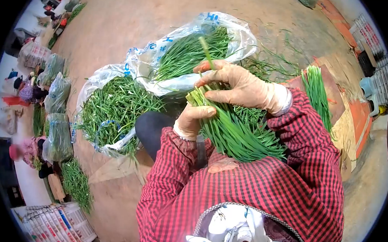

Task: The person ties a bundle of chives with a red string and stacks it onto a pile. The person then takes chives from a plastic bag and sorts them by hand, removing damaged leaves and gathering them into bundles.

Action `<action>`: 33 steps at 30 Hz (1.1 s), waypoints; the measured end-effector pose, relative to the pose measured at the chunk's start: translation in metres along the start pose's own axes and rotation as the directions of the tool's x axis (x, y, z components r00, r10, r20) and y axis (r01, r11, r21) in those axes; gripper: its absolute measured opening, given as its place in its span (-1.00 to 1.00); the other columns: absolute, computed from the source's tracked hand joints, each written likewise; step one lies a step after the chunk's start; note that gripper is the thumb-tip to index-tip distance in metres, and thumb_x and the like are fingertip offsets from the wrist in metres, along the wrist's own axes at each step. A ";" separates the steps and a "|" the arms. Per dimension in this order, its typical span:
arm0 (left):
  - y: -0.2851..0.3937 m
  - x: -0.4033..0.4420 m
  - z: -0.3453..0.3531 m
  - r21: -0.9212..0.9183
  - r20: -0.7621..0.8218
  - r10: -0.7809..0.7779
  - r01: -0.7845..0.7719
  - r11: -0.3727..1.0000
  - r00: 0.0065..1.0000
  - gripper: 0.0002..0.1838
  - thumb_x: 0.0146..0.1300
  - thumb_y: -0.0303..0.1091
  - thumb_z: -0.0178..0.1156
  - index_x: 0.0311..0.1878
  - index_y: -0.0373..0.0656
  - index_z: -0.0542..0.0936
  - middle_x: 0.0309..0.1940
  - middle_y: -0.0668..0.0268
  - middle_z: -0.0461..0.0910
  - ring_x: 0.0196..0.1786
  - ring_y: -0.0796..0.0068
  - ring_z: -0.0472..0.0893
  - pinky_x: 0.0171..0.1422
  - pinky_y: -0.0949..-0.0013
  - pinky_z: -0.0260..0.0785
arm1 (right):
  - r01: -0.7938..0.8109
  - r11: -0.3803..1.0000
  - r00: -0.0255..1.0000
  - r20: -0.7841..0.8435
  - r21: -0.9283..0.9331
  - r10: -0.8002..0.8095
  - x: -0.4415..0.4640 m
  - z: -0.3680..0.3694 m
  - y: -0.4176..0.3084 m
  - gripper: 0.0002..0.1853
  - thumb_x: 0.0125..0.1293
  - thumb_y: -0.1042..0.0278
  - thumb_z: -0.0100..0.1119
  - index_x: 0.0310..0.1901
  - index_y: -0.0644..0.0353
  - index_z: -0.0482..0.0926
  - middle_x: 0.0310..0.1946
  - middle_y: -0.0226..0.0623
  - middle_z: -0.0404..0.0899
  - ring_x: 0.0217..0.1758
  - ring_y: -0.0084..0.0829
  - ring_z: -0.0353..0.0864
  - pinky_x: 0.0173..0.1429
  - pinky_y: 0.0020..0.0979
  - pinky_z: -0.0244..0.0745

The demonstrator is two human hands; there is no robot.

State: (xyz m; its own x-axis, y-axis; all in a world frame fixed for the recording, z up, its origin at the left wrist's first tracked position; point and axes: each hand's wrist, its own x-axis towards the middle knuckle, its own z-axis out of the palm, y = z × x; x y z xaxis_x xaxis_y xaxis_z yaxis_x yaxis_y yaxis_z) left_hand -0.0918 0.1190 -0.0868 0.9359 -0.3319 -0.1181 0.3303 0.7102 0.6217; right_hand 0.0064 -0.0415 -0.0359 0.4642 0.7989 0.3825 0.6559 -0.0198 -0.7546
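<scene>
My left hand (193,120), in a thin pale glove, is closed around a thick bunch of garlic chives (241,131). The cut pale ends point up and left, and the green leaves spread over my lap to the right. Above those ends, my gloved right hand (243,86) pinches a single chive stalk (205,51), slightly blurred, that sticks up between its fingers. Its thumb lies close over the top of the bunch. Beyond my hands, an open plastic bag (245,41) holds long chives, and another bag (92,82) holds shorter, tangled ones.
An even bunch of chives (317,94) lies on a board at right. Loose chives (274,59) are scattered on the floor. Filled plastic bags (58,136), a chive pile (76,183) and a white crate (59,223) line the left side, where other people (28,152) sit.
</scene>
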 end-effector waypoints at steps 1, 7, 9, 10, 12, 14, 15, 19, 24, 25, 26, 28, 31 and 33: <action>0.003 -0.001 0.006 0.033 0.002 0.029 -0.029 0.999 1.000 -0.24 -0.07 -0.43 0.33 0.30 -0.22 0.37 0.03 0.23 0.58 0.06 0.31 0.61 0.19 0.26 0.48 | -0.032 0.999 0.999 0.029 0.034 0.031 0.001 -0.003 -0.003 -0.74 0.21 0.40 0.30 -0.06 0.17 0.65 0.13 -0.14 0.49 0.20 -0.24 0.49 0.27 -0.28 0.38; 0.001 0.001 0.009 -0.010 0.056 0.027 -0.027 1.000 0.998 -0.20 -0.07 -0.43 0.33 0.34 -0.22 0.33 0.07 0.20 0.57 0.08 0.30 0.60 0.22 0.25 0.46 | 0.046 0.995 0.996 -0.075 -0.093 -0.053 0.003 0.000 -0.016 -0.84 0.18 0.53 0.29 -0.19 0.20 0.63 -0.11 -0.26 0.59 -0.05 -0.33 0.61 0.05 -0.34 0.52; 0.001 0.001 0.009 0.023 0.036 0.028 -0.029 0.999 0.999 -0.21 -0.06 -0.42 0.33 0.33 -0.24 0.34 0.03 0.20 0.59 0.04 0.30 0.62 0.22 0.24 0.45 | 0.027 0.986 0.997 -0.069 -0.166 -0.039 0.005 0.000 -0.023 -0.86 0.16 0.54 0.28 -0.22 0.21 0.60 -0.17 -0.28 0.60 -0.09 -0.35 0.61 0.01 -0.36 0.52; 0.000 0.000 0.009 0.021 0.036 0.030 -0.030 0.999 0.999 -0.21 -0.06 -0.42 0.33 0.33 -0.24 0.34 0.03 0.20 0.59 0.04 0.30 0.62 0.22 0.24 0.45 | 0.010 0.972 0.997 -0.069 -0.235 -0.027 0.007 0.000 -0.027 -0.88 0.15 0.55 0.27 -0.26 0.22 0.58 -0.23 -0.31 0.60 -0.14 -0.37 0.61 -0.03 -0.37 0.52; -0.001 0.001 0.011 0.050 -0.021 0.034 -0.033 0.998 0.999 -0.29 -0.14 -0.36 0.31 0.20 -0.34 0.44 -0.12 0.06 0.66 -0.10 0.11 0.68 0.09 0.12 0.57 | 0.008 0.971 0.990 -0.134 -0.240 -0.042 0.012 0.000 -0.027 -0.89 0.13 0.51 0.26 -0.30 0.20 0.55 -0.31 -0.27 0.57 -0.19 -0.30 0.60 -0.07 -0.34 0.51; 0.002 0.001 0.012 0.055 0.001 0.010 -0.010 0.998 1.000 -0.23 -0.14 -0.35 0.31 0.26 -0.34 0.40 -0.05 0.02 0.63 -0.08 0.14 0.67 0.07 0.14 0.57 | 0.079 0.960 0.961 -0.237 -0.269 -0.145 0.019 -0.007 -0.019 -0.88 0.13 0.46 0.25 -0.29 0.18 0.55 -0.38 -0.23 0.55 -0.26 -0.27 0.59 -0.14 -0.33 0.51; 0.003 0.003 0.013 0.068 0.044 0.033 -0.036 0.997 0.999 -0.17 -0.14 -0.34 0.32 0.31 -0.33 0.35 0.02 0.00 0.59 -0.06 0.18 0.66 0.06 0.16 0.57 | 0.016 0.964 0.960 -0.267 -0.266 -0.090 0.024 -0.016 -0.021 -0.91 0.15 0.51 0.23 -0.29 0.19 0.54 -0.37 -0.32 0.56 -0.23 -0.37 0.57 -0.10 -0.37 0.50; 0.003 0.011 0.013 0.040 0.219 0.077 -0.088 0.995 0.973 -0.01 -0.17 -0.31 0.35 0.44 -0.27 0.22 0.28 -0.03 0.39 -0.03 0.31 0.62 0.06 0.23 0.57 | -0.036 0.966 0.914 -0.398 -0.256 -0.072 0.042 -0.072 -0.029 -0.91 0.27 0.47 0.22 -0.20 0.20 0.60 -0.36 -0.47 0.57 -0.25 -0.54 0.54 -0.05 -0.43 0.49; 0.002 0.007 0.003 0.038 0.212 0.111 -0.121 0.992 0.971 0.04 -0.22 -0.30 0.38 0.45 -0.26 0.21 0.36 -0.06 0.30 -0.05 0.34 0.62 0.07 0.29 0.53 | -0.263 0.888 0.644 -0.754 -0.376 -0.128 0.043 -0.186 -0.022 -0.90 0.29 0.43 0.18 -0.21 0.22 0.55 -0.34 -0.44 0.53 -0.26 -0.58 0.47 -0.22 -0.47 0.43; 0.005 0.003 0.006 0.044 0.174 0.115 -0.124 0.991 0.978 0.03 -0.22 -0.28 0.37 0.45 -0.26 0.22 0.38 -0.07 0.28 -0.07 0.35 0.63 0.07 0.31 0.51 | -0.271 0.862 0.577 -0.789 -0.429 -0.211 0.034 -0.214 -0.012 -0.89 0.29 0.41 0.18 -0.21 0.22 0.54 -0.36 -0.43 0.53 -0.27 -0.58 0.47 -0.20 -0.46 0.42; 0.004 0.002 0.003 0.043 0.174 0.117 -0.126 0.991 0.978 0.03 -0.22 -0.28 0.37 0.45 -0.26 0.22 0.38 -0.07 0.28 -0.07 0.35 0.63 0.07 0.31 0.51 | -0.269 0.862 0.579 -0.788 -0.429 -0.211 0.029 -0.223 -0.016 -0.89 0.29 0.41 0.18 -0.21 0.22 0.54 -0.36 -0.43 0.53 -0.27 -0.58 0.47 -0.20 -0.46 0.42; 0.002 0.000 -0.001 0.037 0.099 0.113 -0.117 0.992 0.989 0.04 -0.24 -0.27 0.37 0.45 -0.26 0.22 0.37 -0.06 0.29 -0.08 0.36 0.63 0.07 0.32 0.51 | -0.505 0.823 0.269 -0.953 -0.261 -0.137 0.021 -0.234 -0.026 -0.83 0.30 0.30 0.21 -0.18 0.19 0.59 -0.38 -0.31 0.57 -0.28 -0.52 0.48 -0.19 -0.50 0.42; 0.001 0.000 0.002 -0.003 0.103 0.104 -0.104 0.995 0.989 0.07 -0.26 -0.27 0.38 0.45 -0.28 0.20 0.35 -0.06 0.31 -0.09 0.34 0.63 0.06 0.30 0.52 | -0.659 0.574 0.537 -0.838 -0.487 -0.095 -0.024 -0.270 0.037 -0.81 0.29 0.31 0.25 -0.16 0.22 0.66 -0.31 -0.42 0.65 -0.21 -0.57 0.58 -0.08 -0.49 0.47; 0.000 0.001 -0.003 -0.020 0.128 0.140 -0.139 0.990 0.982 0.06 -0.21 -0.27 0.38 0.46 -0.30 0.17 0.32 -0.05 0.34 -0.08 0.33 0.63 0.07 0.29 0.54 | -0.748 0.490 0.473 -0.878 -0.447 -0.079 -0.041 -0.268 0.046 -0.81 0.27 0.30 0.25 -0.19 0.22 0.65 -0.36 -0.40 0.61 -0.25 -0.56 0.55 -0.11 -0.49 0.45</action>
State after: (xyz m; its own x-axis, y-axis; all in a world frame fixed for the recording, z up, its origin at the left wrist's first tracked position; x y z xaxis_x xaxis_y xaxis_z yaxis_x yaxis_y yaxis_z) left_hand -0.0908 0.1201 -0.0892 0.9496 -0.3054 0.0702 0.1993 0.7614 0.6169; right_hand 0.1765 -0.2365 0.0567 0.6900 -0.1482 0.7085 0.2406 -0.8762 -0.4176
